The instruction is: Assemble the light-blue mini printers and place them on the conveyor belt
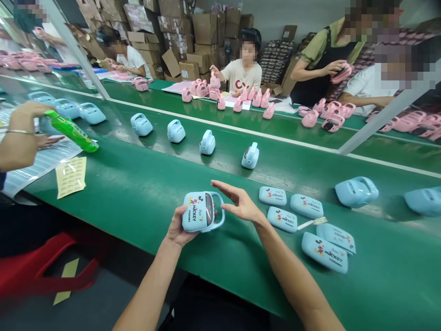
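My left hand (178,226) grips a light-blue plastic case (195,212) with a loop handle, a dark glossy window and a printed cartoon mouse. It is held tilted above the green bench. My right hand (242,204) is open at the handle side, fingers stretched out and thumb close to the loop; whether the thumb touches it, I cannot tell. To the right lie several loose light-blue printed covers (306,205), with a small white-handled brush (312,223) among them.
Blue handled cases stand spaced along the belt (227,158) beyond the bench. At left, a co-worker's hand (27,112) is by a green bottle (72,132), near a yellow sticker sheet (71,176). People handle pink cases (237,104) across the line. A red stool (41,262) stands lower left.
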### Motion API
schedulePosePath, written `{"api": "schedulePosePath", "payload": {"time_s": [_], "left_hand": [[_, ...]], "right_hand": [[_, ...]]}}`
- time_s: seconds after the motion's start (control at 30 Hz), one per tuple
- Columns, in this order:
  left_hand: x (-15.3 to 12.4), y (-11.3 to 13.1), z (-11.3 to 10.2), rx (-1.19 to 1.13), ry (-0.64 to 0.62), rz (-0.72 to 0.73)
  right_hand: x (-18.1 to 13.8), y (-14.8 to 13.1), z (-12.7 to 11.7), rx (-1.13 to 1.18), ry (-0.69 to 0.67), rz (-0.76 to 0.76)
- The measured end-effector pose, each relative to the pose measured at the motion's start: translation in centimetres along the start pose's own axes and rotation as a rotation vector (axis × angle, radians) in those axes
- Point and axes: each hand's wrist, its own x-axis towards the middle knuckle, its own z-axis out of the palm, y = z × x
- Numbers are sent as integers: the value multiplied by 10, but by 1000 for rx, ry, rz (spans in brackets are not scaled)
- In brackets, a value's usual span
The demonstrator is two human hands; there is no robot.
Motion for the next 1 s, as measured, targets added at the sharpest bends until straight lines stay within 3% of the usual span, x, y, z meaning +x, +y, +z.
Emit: {"api": "schedulePosePath", "payload": {"time_s": [0.13,0.23,0.4,0.63,0.7,0.83,1.0], "left_hand": [[-2,1,1,59,35,28],[-8,2,2,225,63,122],[-25,11,5,471,-116,156],[-33,17,9,512,-102,132],[-30,15,13,467,-56,145],[-20,6,24,342,186,190],[-16,1,29,295,326,189]], "right_hand": [[1,3,2,-81,39,33],[2,2,5,-97,66,97],[-1,-15,9,26,-56,101],[-3,-32,8,-59,-53,22],[-3,-33,8,-141,-45,-24],[-3,-27,22,-396,-136,-175],[-5,-6,42,-563,-195,-184]]}}
